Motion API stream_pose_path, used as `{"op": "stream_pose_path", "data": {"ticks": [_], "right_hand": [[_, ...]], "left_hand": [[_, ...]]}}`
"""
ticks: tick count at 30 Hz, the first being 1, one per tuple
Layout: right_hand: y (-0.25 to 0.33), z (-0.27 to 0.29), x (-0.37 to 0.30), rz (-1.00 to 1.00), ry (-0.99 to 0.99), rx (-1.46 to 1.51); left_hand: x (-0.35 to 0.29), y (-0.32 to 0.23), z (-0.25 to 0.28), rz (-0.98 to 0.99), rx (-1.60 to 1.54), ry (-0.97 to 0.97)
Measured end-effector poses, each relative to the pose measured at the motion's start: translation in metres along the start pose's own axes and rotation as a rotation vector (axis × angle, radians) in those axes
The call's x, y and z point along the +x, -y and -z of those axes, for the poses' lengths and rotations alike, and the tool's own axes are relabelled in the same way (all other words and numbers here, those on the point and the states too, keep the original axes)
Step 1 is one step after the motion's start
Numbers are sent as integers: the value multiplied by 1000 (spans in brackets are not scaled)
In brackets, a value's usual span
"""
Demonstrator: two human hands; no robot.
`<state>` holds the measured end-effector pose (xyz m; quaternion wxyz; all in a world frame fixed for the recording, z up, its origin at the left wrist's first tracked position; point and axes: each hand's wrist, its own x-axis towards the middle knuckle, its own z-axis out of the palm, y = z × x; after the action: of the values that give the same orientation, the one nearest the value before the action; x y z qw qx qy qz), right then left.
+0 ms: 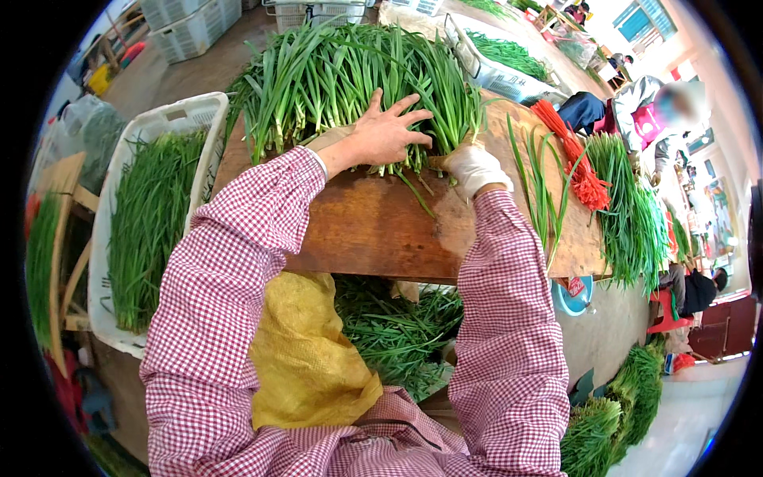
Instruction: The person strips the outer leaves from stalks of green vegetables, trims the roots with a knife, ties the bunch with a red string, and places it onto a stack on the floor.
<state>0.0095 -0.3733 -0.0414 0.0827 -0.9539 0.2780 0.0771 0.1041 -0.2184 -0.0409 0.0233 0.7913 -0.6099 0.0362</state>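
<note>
A thick heap of leafy green stalks with pale ends, like garlic chives (350, 83), lies across the wooden table (373, 226). Bare and with fingers spread, my left hand (388, 131) rests on the front of the heap. My right hand (477, 165) wears a white glove and is closed around the pale ends of some stalks at the heap's right side. Its fingertips are partly hidden by the stalks. Several loose stalks (540, 187) lie on the tabletop to the right of the glove.
Red ties (572, 155) and a bundle of greens (628, 207) lie at the table's right edge. White crates of greens stand left (214, 119) and far right (485, 75). Below are cut leaves (397, 322) and a yellow sack (302, 350). Another person (648, 119) sits at the right.
</note>
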Motion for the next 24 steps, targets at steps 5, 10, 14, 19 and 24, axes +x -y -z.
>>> {"op": "stream_pose_path", "data": {"ticks": [5,10,14,19,24], "right_hand": [[-9,-18,19,-55,-174,-9],[-17,-14,27,-73,-237,-31],[-16,15,20,-88,-161,-41],[-19,44,19,-62,-157,-67],[-17,65,23,59,-178,-134]], "left_hand": [[8,3,0,-267,171,29],[17,8,-5,-417,205,98],[20,7,-5,-337,81,168],[20,5,-18,-245,-70,-4],[12,7,-25,-238,-25,-69]]}}
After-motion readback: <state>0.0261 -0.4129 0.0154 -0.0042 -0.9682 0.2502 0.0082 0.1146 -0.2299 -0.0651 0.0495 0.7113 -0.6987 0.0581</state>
